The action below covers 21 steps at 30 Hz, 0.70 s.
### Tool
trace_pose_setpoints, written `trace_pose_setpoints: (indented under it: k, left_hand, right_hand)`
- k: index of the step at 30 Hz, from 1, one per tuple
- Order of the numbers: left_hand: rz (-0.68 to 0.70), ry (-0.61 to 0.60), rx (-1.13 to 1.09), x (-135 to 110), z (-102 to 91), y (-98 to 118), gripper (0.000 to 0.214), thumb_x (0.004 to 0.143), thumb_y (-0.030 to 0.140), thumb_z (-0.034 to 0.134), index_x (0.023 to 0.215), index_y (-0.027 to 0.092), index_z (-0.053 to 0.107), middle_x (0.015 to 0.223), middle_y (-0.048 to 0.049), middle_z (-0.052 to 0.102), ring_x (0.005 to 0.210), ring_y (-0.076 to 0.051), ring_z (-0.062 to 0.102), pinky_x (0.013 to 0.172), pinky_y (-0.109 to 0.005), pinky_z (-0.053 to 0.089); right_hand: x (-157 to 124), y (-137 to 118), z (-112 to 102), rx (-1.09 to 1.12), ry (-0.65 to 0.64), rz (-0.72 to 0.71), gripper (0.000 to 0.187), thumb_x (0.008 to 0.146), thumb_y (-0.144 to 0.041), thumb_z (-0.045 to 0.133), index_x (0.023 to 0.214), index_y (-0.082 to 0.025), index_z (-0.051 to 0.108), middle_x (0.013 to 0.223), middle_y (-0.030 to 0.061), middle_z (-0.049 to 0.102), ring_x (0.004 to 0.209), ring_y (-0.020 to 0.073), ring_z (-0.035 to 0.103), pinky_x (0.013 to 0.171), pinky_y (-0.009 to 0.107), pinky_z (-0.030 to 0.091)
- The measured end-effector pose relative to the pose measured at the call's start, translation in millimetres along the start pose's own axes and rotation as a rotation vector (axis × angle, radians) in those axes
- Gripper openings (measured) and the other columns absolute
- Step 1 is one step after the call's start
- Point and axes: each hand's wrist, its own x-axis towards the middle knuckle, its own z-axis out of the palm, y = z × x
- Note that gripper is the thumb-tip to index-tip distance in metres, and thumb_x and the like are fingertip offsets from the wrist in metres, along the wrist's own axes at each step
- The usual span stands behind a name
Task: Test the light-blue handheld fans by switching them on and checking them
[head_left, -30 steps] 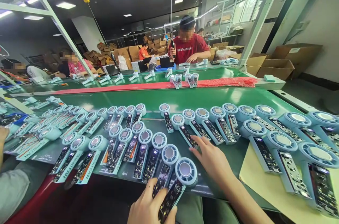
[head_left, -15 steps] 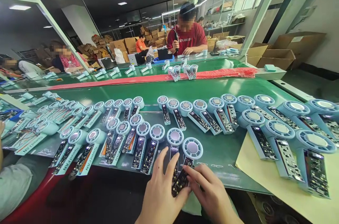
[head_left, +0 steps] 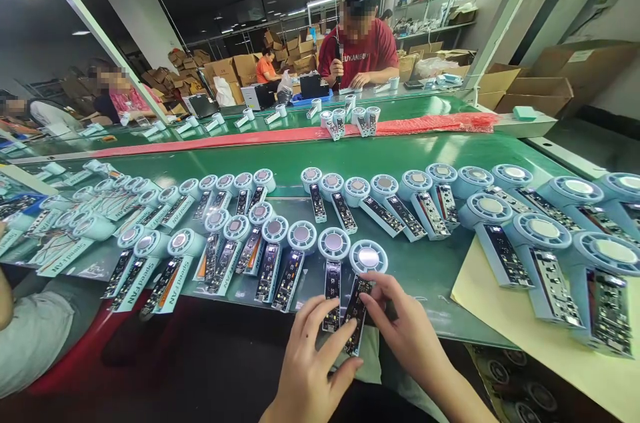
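Near edge of green bench (head_left: pixel 430 270): open strip right of right hand (head_left: pixel 407 333), up to yellow sheet (head_left: pixel 500 336). Left side blocked by packed fan rows (head_left: pixel 240 243). Far band clear between fan rows and red strip (head_left: pixel 250 151).

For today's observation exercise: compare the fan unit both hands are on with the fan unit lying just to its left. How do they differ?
The held fan unit has the left hand and right hand on its handle; the neighbouring fan unit lies untouched. The held one's handle slants and overhangs the belt edge; the neighbour's points straighter. Both are pale blue with open circuit boards.
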Motion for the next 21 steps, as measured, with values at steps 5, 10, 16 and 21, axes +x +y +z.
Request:
trace_pose_setpoints:
  k: [5, 10, 16, 21]
  left_hand:
    - [-0.04, 0.009, 0.001, 2.8, 0.4, -0.5, 0.043, 0.08, 0.028, 0.063, 0.119, 0.017, 0.052, 0.126, -0.0128, 0.044, 0.123, -0.029, 0.036, 0.097, -0.045, 0.045]
    - [-0.069, 0.009, -0.057, 3.6, 3.6, -2.6, 0.036, 0.08, 0.017, 0.059, 0.116, 0.02, 0.054, 0.125, -0.01, 0.044, 0.124, -0.026, 0.038, 0.098, -0.042, 0.046]
    - [-0.118, 0.014, -0.169, 7.0, 11.2, -1.4, 0.045, 0.078, 0.036, 0.065, 0.118, 0.021, 0.052, 0.133, -0.0101, 0.037, 0.123, -0.024, 0.043, 0.092, -0.032, 0.052]
    - [-0.121, 0.02, -0.174, 17.3, 12.9, -1.5, 0.031, 0.082, 0.03, 0.061, 0.112, 0.023, 0.055, 0.134, -0.0081, 0.037, 0.122, -0.021, 0.045, 0.088, -0.026, 0.053]
  right_hand:
    - [5.8, -2.0, -0.4, -0.059, 0.045, 0.001, 0.013, 0.091, -0.026, 0.048, 0.096, -0.023, 0.059, 0.075, -0.0009, 0.06, 0.063, 0.0129, 0.056, 0.06, 0.023, 0.046]
    - [7.2, -2.6, 3.3, -0.066, 0.07, 0.062, 0.014, 0.091, -0.029, 0.049, 0.095, -0.023, 0.061, 0.069, -0.0024, 0.058, 0.056, 0.012, 0.053, 0.056, 0.023, 0.044]
    - [6.8, 1.4, 6.1, -0.072, 0.149, 0.103, 0.014, 0.091, -0.03, 0.048, 0.096, -0.022, 0.059, 0.073, -0.0022, 0.056, 0.059, 0.0115, 0.054, 0.059, 0.023, 0.044]
    - [15.8, 4.2, -0.7, -0.141, 0.115, 0.052, 0.015, 0.092, -0.027, 0.047, 0.094, -0.024, 0.061, 0.085, -0.001, 0.057, 0.069, 0.012, 0.057, 0.065, 0.023, 0.044]
